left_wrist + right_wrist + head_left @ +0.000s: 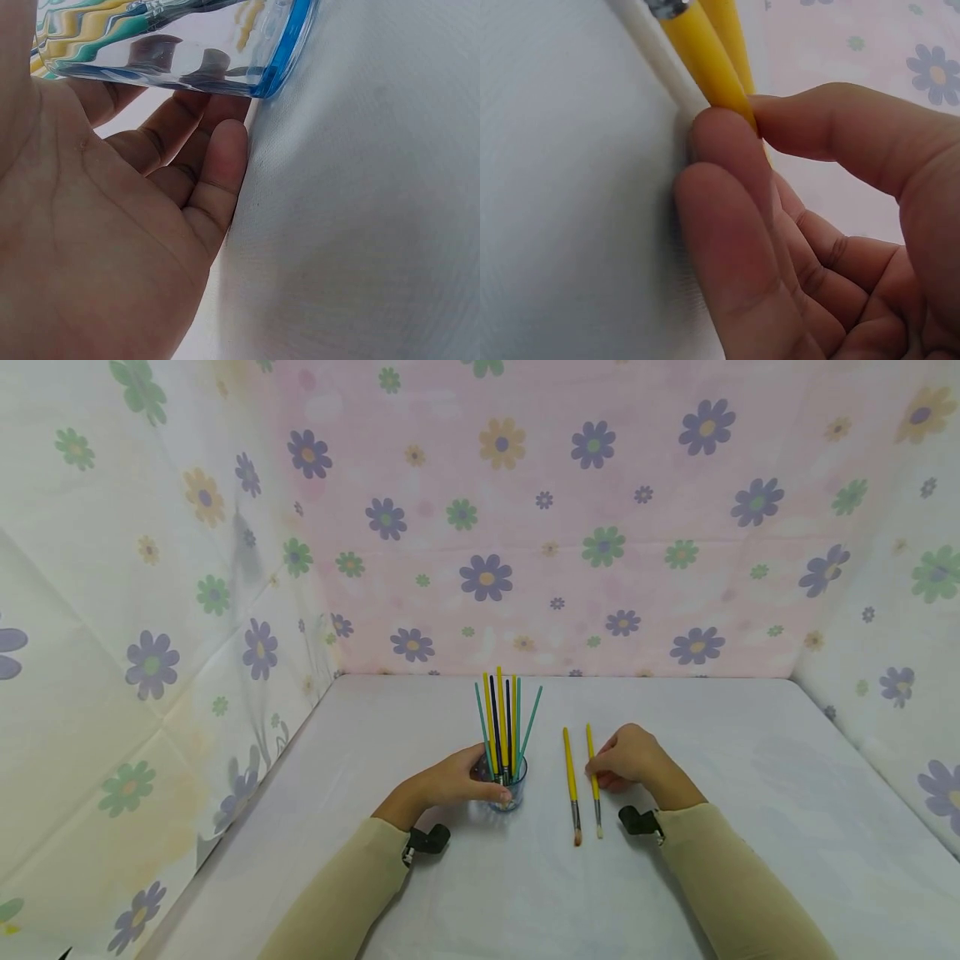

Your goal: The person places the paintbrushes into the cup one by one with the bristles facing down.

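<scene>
A clear glass (pixel 517 795) with a blue base stands on the table, and my left hand (pixel 450 783) grips it from the left, thumb across its near side. In it stands a bunch of paintbrushes (pixel 500 714) with yellow, dark blue and teal handles. In the left wrist view the fingers curl behind the glass wall (pixel 187 56). My right hand (pixel 633 756) pinches the yellow handle of a slim paintbrush (pixel 596 787) between thumb and fingertips, its pale bristles toward me. Just left of it lies a thicker yellow paintbrush (pixel 570 768) with brown bristles.
A white cloth covers the table (pixel 750 760). Flowered fabric walls (pixel 555 527) rise at the back and on both sides. A black wrist camera mount (pixel 429 839) sits below the left hand, another mount (pixel 637 820) below the right.
</scene>
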`<state>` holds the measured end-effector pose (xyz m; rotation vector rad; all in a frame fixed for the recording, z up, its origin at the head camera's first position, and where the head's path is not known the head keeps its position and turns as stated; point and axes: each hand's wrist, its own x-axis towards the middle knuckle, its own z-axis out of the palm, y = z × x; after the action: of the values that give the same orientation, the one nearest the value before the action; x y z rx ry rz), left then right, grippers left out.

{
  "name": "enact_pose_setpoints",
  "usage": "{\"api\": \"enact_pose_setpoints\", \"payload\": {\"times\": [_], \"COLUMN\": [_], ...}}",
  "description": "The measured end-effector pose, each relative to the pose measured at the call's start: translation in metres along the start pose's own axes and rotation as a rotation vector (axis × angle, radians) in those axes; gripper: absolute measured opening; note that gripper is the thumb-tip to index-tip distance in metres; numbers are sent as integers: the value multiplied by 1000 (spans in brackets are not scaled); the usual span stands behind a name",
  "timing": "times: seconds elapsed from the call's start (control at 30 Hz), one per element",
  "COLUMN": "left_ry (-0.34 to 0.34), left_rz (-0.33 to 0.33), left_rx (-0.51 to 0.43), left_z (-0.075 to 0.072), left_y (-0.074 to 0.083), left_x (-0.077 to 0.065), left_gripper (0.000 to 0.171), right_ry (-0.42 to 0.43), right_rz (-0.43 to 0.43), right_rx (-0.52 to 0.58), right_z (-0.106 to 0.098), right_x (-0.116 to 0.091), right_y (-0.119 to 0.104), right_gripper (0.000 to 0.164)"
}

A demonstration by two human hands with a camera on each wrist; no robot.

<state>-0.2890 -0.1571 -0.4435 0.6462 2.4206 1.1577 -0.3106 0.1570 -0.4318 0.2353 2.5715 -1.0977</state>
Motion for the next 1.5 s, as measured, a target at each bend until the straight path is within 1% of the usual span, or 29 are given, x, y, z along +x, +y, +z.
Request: {"api": "enact_pose_setpoints", "payload": {"times": [0.17,0.3,0.43,0.77,0.9,1.07,1.17,1.3,1.4,1.5], "left_ry": [2,8,-1,-5,6,24,22,5,-8,-22], "left_rz": [8,4,18,29,23,22,37,80,110,130], "left_rx": [8,36,19,15,36,84,86,70,65,50], "left_z": [0,-1,0,1,1,1,0,-1,-3,-4], "left_y": [0,-2,-5,-8,-7,-8,-10,-12,-13,-14], "left_x": [1,2,2,1,1,3,4,5,5,5], "left_gripper": [61,60,59,60,63,68,70,71,70,71], "right_ry": [-3,-9,-12,-3,6,13,15,20,37,52], "right_rz": [-31,-55,-75,-107,-123,-149,-160,-177,-191,-222], "right_rx": [12,59,103,133,138,155,180,217,239,262], "right_z": [-3,-6,-8,-13,-15,-17,-19,-22,-23,-24], "right_x": [-2,-6,-8,-15,-18,-21,-24,-28,-31,-35], "right_y": [-1,-3,-5,-12,-15,-18,-21,-25,-28,-31], "right_gripper": [34,32,30,28,26,26,27,28,27,27]}}
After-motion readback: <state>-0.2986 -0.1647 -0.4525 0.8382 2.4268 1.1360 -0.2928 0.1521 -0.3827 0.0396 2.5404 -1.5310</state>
